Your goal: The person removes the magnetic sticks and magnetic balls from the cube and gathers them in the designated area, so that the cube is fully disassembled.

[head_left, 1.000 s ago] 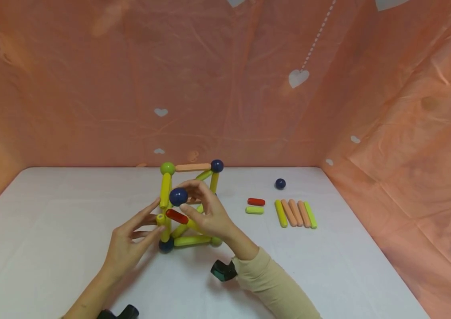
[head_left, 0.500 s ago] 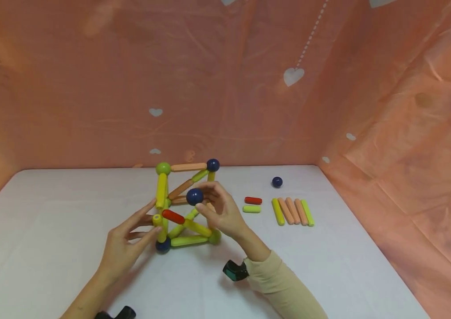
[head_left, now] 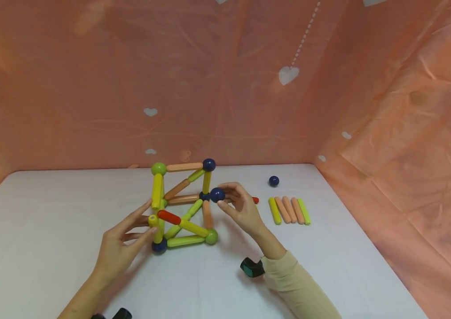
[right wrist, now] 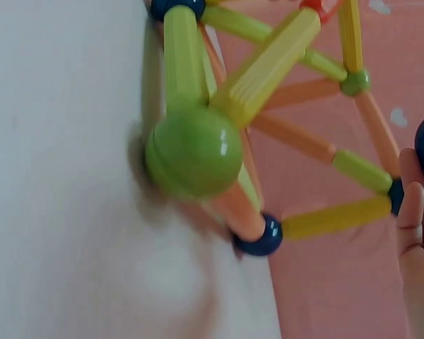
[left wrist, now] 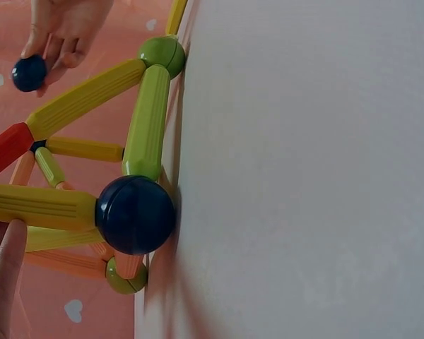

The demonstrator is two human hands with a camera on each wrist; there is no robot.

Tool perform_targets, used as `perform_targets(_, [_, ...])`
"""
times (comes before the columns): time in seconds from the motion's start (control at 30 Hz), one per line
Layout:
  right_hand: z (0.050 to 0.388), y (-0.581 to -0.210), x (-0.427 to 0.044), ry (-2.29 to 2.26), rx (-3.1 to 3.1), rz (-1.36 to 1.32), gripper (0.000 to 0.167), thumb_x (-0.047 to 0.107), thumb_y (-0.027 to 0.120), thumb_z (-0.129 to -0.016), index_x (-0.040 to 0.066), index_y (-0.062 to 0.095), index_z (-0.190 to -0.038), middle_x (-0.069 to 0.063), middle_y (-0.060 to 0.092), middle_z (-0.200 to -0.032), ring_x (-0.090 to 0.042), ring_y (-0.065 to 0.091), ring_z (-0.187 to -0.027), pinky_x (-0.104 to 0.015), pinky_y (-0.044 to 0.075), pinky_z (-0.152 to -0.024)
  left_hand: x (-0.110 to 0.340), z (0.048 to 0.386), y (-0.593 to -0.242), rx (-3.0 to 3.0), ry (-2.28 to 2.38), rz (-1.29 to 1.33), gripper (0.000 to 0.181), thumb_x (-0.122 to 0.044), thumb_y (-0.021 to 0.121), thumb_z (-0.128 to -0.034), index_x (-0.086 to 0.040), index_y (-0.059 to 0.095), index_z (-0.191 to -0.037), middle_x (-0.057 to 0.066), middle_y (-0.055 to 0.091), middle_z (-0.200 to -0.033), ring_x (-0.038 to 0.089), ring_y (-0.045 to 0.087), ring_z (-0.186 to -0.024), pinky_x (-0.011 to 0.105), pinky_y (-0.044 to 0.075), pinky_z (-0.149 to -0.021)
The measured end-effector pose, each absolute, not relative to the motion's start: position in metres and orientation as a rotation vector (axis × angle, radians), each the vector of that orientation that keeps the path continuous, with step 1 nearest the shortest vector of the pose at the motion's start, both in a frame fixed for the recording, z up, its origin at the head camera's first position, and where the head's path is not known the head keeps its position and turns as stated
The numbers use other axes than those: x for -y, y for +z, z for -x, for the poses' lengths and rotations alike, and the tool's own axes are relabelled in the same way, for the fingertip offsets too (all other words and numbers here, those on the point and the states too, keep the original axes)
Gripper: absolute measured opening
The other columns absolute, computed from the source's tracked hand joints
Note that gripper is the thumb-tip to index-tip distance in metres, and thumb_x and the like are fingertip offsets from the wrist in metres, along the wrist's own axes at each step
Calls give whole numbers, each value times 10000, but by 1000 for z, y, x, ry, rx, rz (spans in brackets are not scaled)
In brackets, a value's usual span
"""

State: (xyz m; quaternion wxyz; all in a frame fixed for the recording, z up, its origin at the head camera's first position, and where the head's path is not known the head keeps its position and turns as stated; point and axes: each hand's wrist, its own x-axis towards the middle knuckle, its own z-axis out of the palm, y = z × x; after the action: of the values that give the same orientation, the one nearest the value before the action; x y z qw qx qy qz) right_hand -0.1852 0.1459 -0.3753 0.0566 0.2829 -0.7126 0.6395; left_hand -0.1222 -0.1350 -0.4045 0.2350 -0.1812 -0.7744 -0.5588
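Five sticks (head_left: 290,210) lie near the right hand (head_left: 242,209) pinching a ball (head_left: 217,195); left hand (head_left: 116,247) pinches yellow stick (left wrist: 53,207).

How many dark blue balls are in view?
5: a held ball in the right hand, a loose ball on the table, and, in the stick frame, a top-right ball, a front-left ball and a partly hidden rear ball.
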Motion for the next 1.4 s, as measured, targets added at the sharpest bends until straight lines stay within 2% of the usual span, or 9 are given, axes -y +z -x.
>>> perform_targets(0.2, [195,-382,-160,1930,2176,-733,384,-67,593,-881,-136,461,-1235,-327,517,-1214,-44,568,-961,-153,473,-839,135,122,-404,2135,-1524,488,667,137,737,-735,-72,559,-1342,-29,696,-1102,-75,610,-938,125,547,-683])
perform_targets(0.33, [202,-385,-168,1948,2153,-669,386,-100,582,-868,-146,461,-1231,-310,528,-1199,-44,566,-939,-141,476,-813,135,122,-404,2145,-1518,482,670,133,739,-735,-78,558,-1345,-22,694,-1109,-77,609,-936,125,547,-682])
perform_targets(0.6, [215,-385,-185,1951,2128,-581,372,-125,579,-860,-170,463,-1211,-42,601,-1101,-42,573,-901,-133,497,-765,136,121,-402,2155,-1501,463,664,125,742,-737,-86,564,-1341,-141,673,-1093,-84,607,-935,113,541,-690])
perform_targets(0.7, [218,-385,-194,1924,2164,-506,370,-97,590,-875,-140,478,-1224,-65,598,-1092,-47,569,-910,-131,495,-777,135,121,-402,2154,-1503,464,665,128,741,-735,-82,563,-1341,-173,660,-1101,-87,604,-939,112,540,-690])
perform_targets(0.77, [221,-385,-201,1890,2193,-445,370,-63,606,-884,-112,490,-1232,-131,595,-1115,-49,568,-926,-124,487,-815,135,121,-402,2157,-1501,465,667,130,743,-731,-77,563,-1340,-194,648,-1112,-89,602,-942,112,540,-691])
perform_targets(0.87, [224,-385,-212,1837,2223,-370,370,-23,619,-895,-90,501,-1239,-232,575,-1154,-58,570,-942,-119,485,-841,134,121,-402,2164,-1496,459,670,128,746,-729,-76,562,-1340,-169,651,-1136,-94,597,-948,111,540,-692])
perform_targets(0.93, [226,-384,-218,1815,2237,-331,372,-12,619,-901,-89,498,-1244,-252,563,-1167,-59,566,-938,-112,481,-848,134,121,-402,2168,-1492,455,673,127,746,-728,-78,561,-1342,-164,652,-1138,-98,594,-948,109,538,-693])
perform_targets(1.23, [236,-383,-241,1800,2305,-81,393,56,610,-930,-9,485,-1297,-179,548,-1212,-51,554,-962,-85,460,-870,134,121,-403,2171,-1480,453,681,124,748,-730,-98,561,-1346,-224,630,-1127,-98,596,-941,103,535,-700])
perform_targets(1.4, [241,-382,-251,1778,2301,-44,387,32,597,-930,-26,479,-1294,-207,540,-1231,-42,562,-968,-79,464,-863,135,122,-404,2151,-1484,473,676,135,744,-727,-82,563,-1341,-155,661,-1133,-89,602,-945,108,538,-697])
